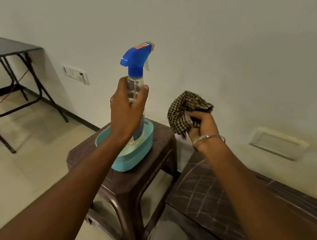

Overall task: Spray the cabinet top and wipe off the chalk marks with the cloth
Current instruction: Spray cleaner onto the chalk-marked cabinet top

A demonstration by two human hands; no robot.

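Note:
My left hand [127, 107] grips a clear spray bottle [135, 87] with a blue trigger head, held upright above a teal basket [136, 156]. My right hand [203, 130] holds a bunched brown checked cloth [185, 111] raised in the air, a metal bangle on that wrist. Below my right arm, at the lower right, lies the dark brown cabinet top [214, 198], crossed with white chalk marks [201, 193].
The teal basket stands on a brown plastic stool [127, 198] just left of the cabinet. A black folding table [7, 47] stands at the far left by the wall. A wall socket [76, 74] and a vent plate [279, 143] sit low on the wall.

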